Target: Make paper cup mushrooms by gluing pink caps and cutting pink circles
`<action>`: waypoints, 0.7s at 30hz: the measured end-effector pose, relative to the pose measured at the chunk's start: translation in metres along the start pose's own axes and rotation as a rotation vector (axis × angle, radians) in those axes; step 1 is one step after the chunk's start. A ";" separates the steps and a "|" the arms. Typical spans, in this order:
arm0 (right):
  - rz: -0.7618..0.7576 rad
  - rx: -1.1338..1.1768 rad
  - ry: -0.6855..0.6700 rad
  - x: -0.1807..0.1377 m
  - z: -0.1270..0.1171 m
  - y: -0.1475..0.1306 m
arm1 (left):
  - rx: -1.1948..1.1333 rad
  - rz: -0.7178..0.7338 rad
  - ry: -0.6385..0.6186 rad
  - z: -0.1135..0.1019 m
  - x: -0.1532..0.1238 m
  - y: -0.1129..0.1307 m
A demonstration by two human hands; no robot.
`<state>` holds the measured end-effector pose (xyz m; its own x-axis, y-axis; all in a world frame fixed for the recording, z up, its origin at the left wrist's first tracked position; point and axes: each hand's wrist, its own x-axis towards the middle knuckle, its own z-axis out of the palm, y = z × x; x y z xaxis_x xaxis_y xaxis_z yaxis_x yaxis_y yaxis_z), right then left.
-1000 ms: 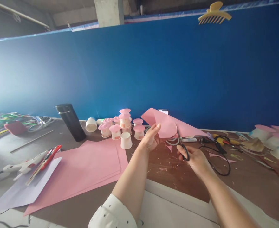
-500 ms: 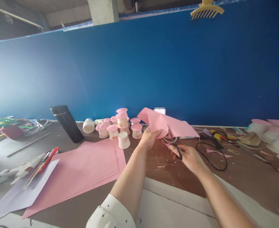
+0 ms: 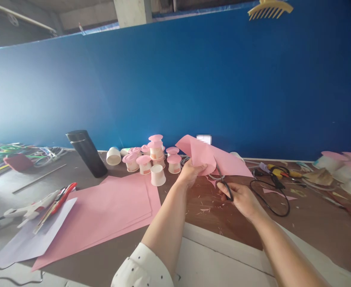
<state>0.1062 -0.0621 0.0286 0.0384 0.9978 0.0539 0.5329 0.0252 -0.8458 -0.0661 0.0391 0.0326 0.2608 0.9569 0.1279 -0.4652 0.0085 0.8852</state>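
On the desk (image 3: 73, 171), a red-handled cutter (image 3: 57, 205) lies left of pink sheets (image 3: 109, 211). Cups (image 3: 145, 167) cluster beyond them. The left hand (image 3: 192, 174) pinches pink paper (image 3: 204, 157), raised above the desk; the right hand (image 3: 238, 197) grips scissors (image 3: 229, 192), blades at the paper. A black cable (image 3: 288, 204) lies right.

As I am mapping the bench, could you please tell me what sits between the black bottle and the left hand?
In the head view, paper cups, several with pink tops, sit between the black bottle and the left hand.
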 end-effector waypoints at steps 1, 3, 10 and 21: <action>0.003 -0.011 -0.001 0.000 -0.001 0.000 | 0.019 0.017 -0.018 -0.001 0.001 0.000; 0.001 -0.029 0.000 0.000 -0.002 -0.001 | 0.043 0.042 -0.045 -0.002 0.001 -0.001; 0.006 -0.040 0.013 -0.001 -0.003 -0.003 | 0.046 0.044 -0.050 -0.005 0.002 -0.002; 0.013 -0.032 0.001 -0.001 -0.005 -0.001 | 0.049 0.069 -0.085 -0.006 0.000 0.002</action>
<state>0.1101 -0.0635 0.0325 0.0464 0.9980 0.0432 0.5592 0.0099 -0.8290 -0.0722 0.0407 0.0317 0.3017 0.9266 0.2245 -0.4432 -0.0722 0.8935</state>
